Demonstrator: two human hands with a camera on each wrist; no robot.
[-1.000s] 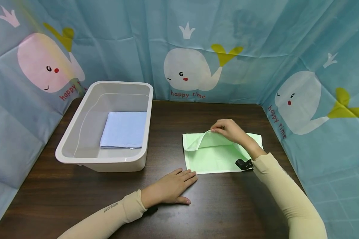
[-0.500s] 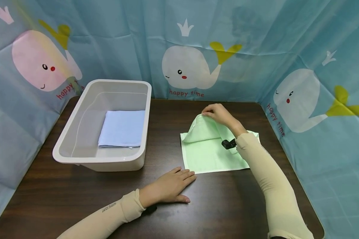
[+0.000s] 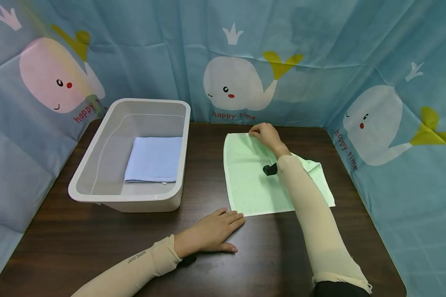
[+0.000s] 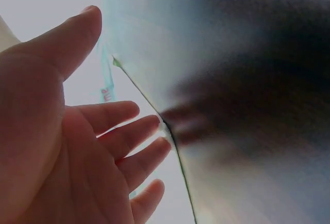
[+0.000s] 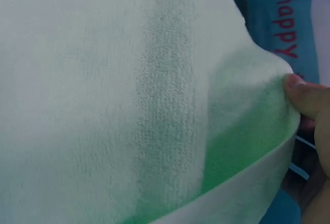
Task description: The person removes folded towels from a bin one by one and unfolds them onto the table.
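Observation:
A light green towel (image 3: 250, 183) lies partly opened out on the dark table (image 3: 252, 264), its right part still doubled over and rumpled. My right hand (image 3: 266, 137) pinches the towel's far edge between thumb and fingers. In the right wrist view the thumb (image 5: 304, 95) presses on the cloth (image 5: 103, 110), which sags into a fold beside it. My left hand (image 3: 212, 232) rests palm down with straight fingers, the fingertips right at the towel's near left corner. The left wrist view shows those fingers (image 4: 136, 136) spread, holding nothing.
A grey plastic basin (image 3: 124, 199) stands at the left, with a folded blue towel (image 3: 154, 159) lying in it. A blue curtain (image 3: 156, 62) printed with whales closes off the back and both sides of the table.
My right hand has moved away from me and slightly left, drawing the green towel's upper layer back so that its left part now lies unfolded. The left hand has stayed in place.

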